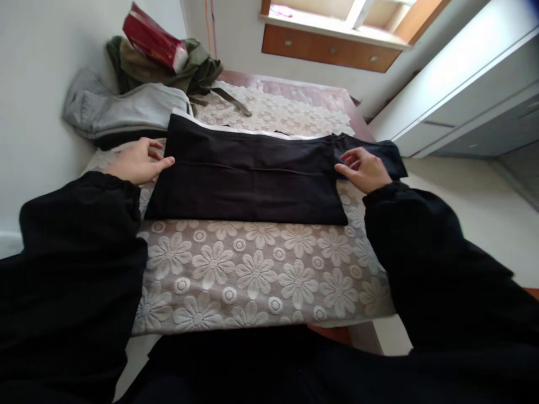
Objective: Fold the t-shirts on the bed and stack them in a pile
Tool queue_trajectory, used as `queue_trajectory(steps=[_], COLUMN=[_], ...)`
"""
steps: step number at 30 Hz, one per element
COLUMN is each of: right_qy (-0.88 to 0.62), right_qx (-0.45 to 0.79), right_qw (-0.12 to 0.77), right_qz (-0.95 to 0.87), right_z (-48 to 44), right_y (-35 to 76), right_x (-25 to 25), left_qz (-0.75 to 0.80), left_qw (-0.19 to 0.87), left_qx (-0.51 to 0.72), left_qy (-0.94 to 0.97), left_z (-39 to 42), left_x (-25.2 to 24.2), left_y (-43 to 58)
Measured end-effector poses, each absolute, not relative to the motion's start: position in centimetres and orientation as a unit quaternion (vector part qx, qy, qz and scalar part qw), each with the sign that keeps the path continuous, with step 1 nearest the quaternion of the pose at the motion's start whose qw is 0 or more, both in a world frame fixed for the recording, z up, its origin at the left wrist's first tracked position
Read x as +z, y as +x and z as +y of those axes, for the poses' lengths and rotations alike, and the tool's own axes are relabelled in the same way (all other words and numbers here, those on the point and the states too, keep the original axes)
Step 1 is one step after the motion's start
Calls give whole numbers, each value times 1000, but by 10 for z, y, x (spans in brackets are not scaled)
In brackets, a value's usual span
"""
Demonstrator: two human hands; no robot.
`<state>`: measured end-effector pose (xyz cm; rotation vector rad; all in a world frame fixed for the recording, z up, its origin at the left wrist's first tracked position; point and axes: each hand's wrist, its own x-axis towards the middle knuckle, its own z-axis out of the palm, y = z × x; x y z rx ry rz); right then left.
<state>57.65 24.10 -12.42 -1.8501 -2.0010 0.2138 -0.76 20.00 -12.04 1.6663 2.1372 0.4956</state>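
Lying already folded, the cloth (248, 193) seems not fully smoothed.
Left hand (141, 161) and right hand (367, 170) are held half-open at its ends.

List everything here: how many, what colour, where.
folded cloth: 1, black, white-edged, centre
smaller cloth: 1, black, beside it
tablecloth: 1, pale, beneath both
table: 1, reddish, under tablecloth
crumpled cloth: 1, grey, far left
bundle: 1, green, behind that
packet: 1, red, atop bundle
drawer unit: 1, brown, far end
cabinet: 1, white, right
left hand: 1, folded cloth's left edge
right hand: 1, folded cloth's right edge
sleeves: 2, black, both arms
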Motion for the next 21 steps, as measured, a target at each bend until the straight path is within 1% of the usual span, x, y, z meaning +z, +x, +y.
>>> queue_trajectory(steps=[2,5,6,8,13,18,21], right_qy=[-662,-673,-679,-691,-675,-634,-603], right_qx=[88,117,129,163,245,284,316], right_qw=[160,100,88,89,185,290,326], right_qz=[-727,-723,-717,-698,-671,-658,-656], right_z=[202,161,153,146,144,133,123], right_y=[580,582,582,583,588,586,584], right_x=[-127,-136,-140,-146,-159,-166,-164], left_qz=[776,784,790,799,807,795,773], left_qw=[183,122,124,162,224,297,366], left_qx=[115,59,44,13,-5,66,116], left_qy=[593,606,599,579,547,525,505], left_z=[168,131,122,110,97,90,88], left_x=[-121,-118,-116,-113,-115,-124,-126], left_y=[-4,3,4,5,-6,-16,-20])
